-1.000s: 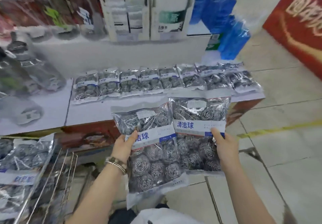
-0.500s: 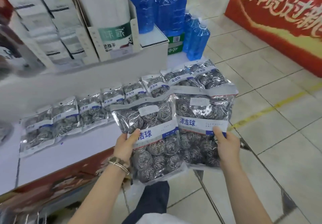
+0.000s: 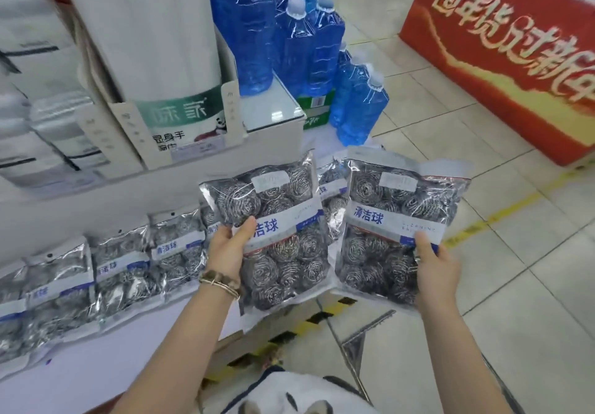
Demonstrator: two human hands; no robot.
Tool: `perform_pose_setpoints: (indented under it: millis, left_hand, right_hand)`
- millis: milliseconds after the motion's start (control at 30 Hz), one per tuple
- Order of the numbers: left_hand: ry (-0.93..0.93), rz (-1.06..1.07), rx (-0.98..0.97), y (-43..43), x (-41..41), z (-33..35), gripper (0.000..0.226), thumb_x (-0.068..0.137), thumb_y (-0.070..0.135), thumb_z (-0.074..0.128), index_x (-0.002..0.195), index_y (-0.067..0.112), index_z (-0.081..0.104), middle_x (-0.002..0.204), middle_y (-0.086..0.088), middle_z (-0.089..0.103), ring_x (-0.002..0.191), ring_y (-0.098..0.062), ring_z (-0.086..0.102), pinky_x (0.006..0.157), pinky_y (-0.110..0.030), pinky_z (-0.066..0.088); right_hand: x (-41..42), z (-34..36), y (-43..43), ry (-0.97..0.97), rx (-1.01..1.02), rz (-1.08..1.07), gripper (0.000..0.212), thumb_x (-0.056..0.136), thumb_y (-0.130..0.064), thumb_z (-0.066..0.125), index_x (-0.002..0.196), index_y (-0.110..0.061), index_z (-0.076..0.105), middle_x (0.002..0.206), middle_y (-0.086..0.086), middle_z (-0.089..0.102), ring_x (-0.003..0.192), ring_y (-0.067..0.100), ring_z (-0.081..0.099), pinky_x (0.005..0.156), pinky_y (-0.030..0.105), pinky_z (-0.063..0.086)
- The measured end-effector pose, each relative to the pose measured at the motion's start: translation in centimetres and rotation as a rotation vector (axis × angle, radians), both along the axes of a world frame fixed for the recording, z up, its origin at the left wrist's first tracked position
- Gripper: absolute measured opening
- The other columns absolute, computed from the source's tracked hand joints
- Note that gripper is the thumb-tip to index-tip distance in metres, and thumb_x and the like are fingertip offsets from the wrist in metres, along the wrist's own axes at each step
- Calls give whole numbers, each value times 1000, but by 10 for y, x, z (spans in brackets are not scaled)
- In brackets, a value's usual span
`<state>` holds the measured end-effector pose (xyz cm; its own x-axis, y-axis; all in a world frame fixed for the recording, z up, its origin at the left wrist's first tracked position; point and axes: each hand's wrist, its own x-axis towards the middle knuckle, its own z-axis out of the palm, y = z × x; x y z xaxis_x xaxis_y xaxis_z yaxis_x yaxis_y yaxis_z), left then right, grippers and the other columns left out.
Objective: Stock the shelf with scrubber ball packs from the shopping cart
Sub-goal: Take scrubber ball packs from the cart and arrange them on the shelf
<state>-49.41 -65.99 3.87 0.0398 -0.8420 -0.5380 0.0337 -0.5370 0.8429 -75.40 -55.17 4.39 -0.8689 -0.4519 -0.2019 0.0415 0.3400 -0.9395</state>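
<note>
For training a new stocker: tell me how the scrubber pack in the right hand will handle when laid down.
Probably light for its size: the right hand holds the scrubber pack up by one lower corner. The glossy film looks slippery. It should lie flat and not roll, like the shelved packs.

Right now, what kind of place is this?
Likely a supermarket aisle: a row of identical scrubber ball packs laid on a low shelf, a cluster of blue bottles, and a red promotional display on the tiled floor.
</note>
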Motion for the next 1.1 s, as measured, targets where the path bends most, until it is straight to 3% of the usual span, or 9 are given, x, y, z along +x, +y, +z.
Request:
perform_pose_setpoints:
  millis: [133, 233, 300, 433, 567, 667, 833, 1033, 1100]
  left_hand:
    - [6, 48, -17, -27, -17, 2, 37, 82, 34, 65, 107, 11, 52, 104, -8, 60, 75, -13, 55, 78, -38, 49]
    - [-13, 60, -63, -48, -33, 4, 21, 82, 31, 64, 77, 22, 46, 85, 0, 59, 70, -12, 53, 71, -32, 48]
    - [-14, 73, -80, -63, -46, 4, 21, 81, 32, 65, 76, 23, 47, 81, 1, 60, 70, -15, 56, 69, -32, 49]
    - [-64, 133, -136, -92, -82, 8, 19, 83, 33, 63, 76, 24, 49, 77, 7, 58, 66, -9, 53, 55, -22, 41]
    - [-54, 190, -126, -122, -128, 10, 19, 81, 35, 65, 77, 22, 52, 79, 3, 61, 69, -16, 56, 59, -27, 45]
    - [-70, 217, -108, -145, -163, 8, 19, 78, 38, 67, 83, 25, 53, 85, 3, 64, 78, -21, 60, 72, -37, 51]
    - [-71, 262, -177, -182, -213, 12, 19, 77, 33, 70, 88, 27, 56, 91, 1, 67, 88, -23, 63, 81, -41, 50]
    - [-122, 337, -279, -231, -242, 20, 14, 79, 24, 69, 82, 26, 56, 90, 0, 66, 79, -19, 63, 69, -31, 50]
    - [-170, 338, -316, -249, -248, 21, 13, 80, 23, 69, 80, 25, 56, 84, 6, 65, 75, -14, 63, 63, -21, 49]
  right_hand:
    - [-20, -4, -26, 6, 15, 6, 37, 91, -25, 61, 88, 12, 60, 77, 8, 51, 73, 16, 41, 62, 32, 31]
    - [-36, -7, -48, 3, 22, 30, 29, 91, -23, 61, 78, 2, 59, 73, 6, 51, 68, 16, 41, 59, 33, 31]
    - [-49, -9, -66, 8, 28, 60, 25, 91, -22, 60, 73, -6, 57, 70, 6, 50, 64, 16, 40, 57, 32, 31]
    - [-85, -13, -109, 41, 62, 166, 21, 92, -23, 60, 87, -3, 64, 78, 7, 58, 66, 15, 46, 59, 29, 37]
    - [-130, -14, -155, 29, 77, 244, 21, 92, -21, 60, 85, -1, 63, 74, 7, 55, 60, 13, 43, 52, 22, 36]
    - [-162, -14, -183, -12, 105, 277, 30, 91, -21, 60, 66, -6, 54, 62, 4, 46, 59, 16, 37, 48, 23, 31]
    - [-206, -15, -212, -24, 131, 374, 37, 91, -19, 60, 57, -14, 46, 56, -1, 42, 57, 15, 33, 53, 32, 27]
    - [-237, -28, -218, -73, 148, 455, 24, 92, -19, 59, 73, -5, 59, 62, 2, 53, 58, 14, 41, 51, 22, 35]
    - [-242, -33, -217, -86, 152, 453, 23, 93, -18, 59, 75, -3, 60, 62, 3, 52, 57, 14, 40, 52, 25, 35]
